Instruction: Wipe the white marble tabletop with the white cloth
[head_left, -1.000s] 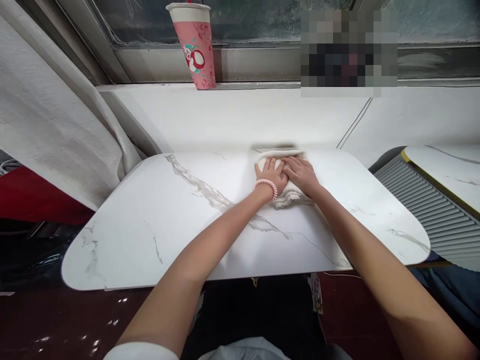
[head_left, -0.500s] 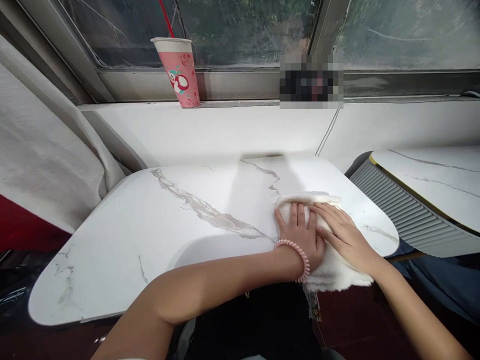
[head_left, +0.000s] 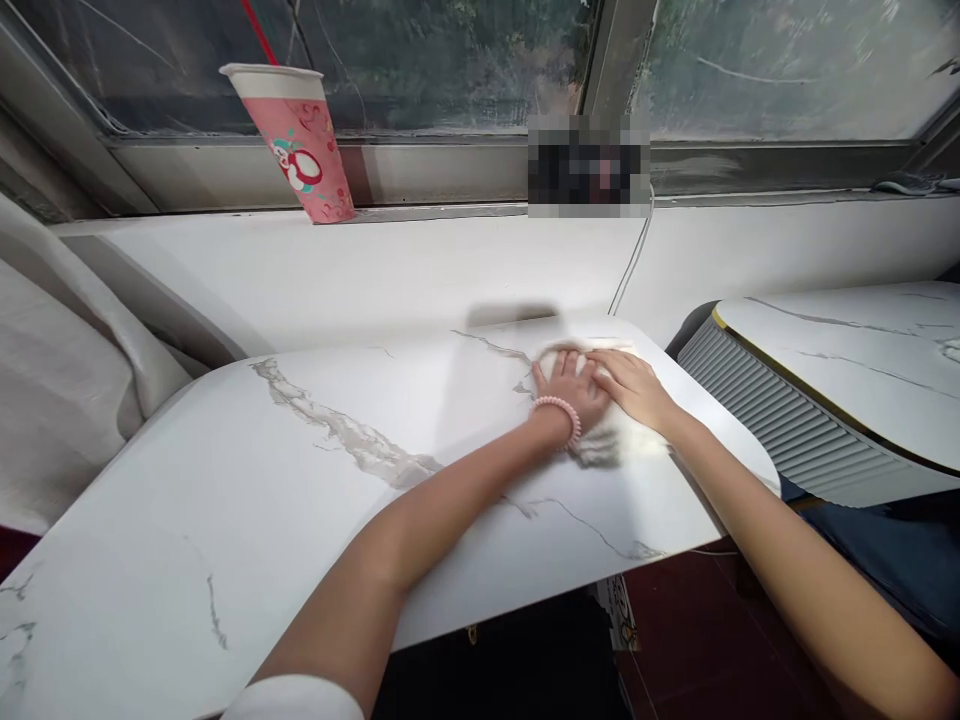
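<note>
On the white marble-patterned table, a fluffy white cloth lies near the back right, blurred at its lower edge. My left hand, with a pink coiled band at the wrist, presses flat on the cloth with its fingers spread. Close beside it, my right hand also rests flat on the cloth, its fingers stretched out. The fingers of both hands point toward the wall, and much of the cloth is covered by them.
A pink paper cup with a red straw stands on the window sill. A pixelated patch hides something farther right on the sill, with a cable hanging below. Another marble-patterned table stands at the right; a pale curtain hangs at the left.
Both hands and the cloth have moved away from me, toward the back of the table. The cloth no longer hangs over the front edge. The view has shifted to the right.
</note>
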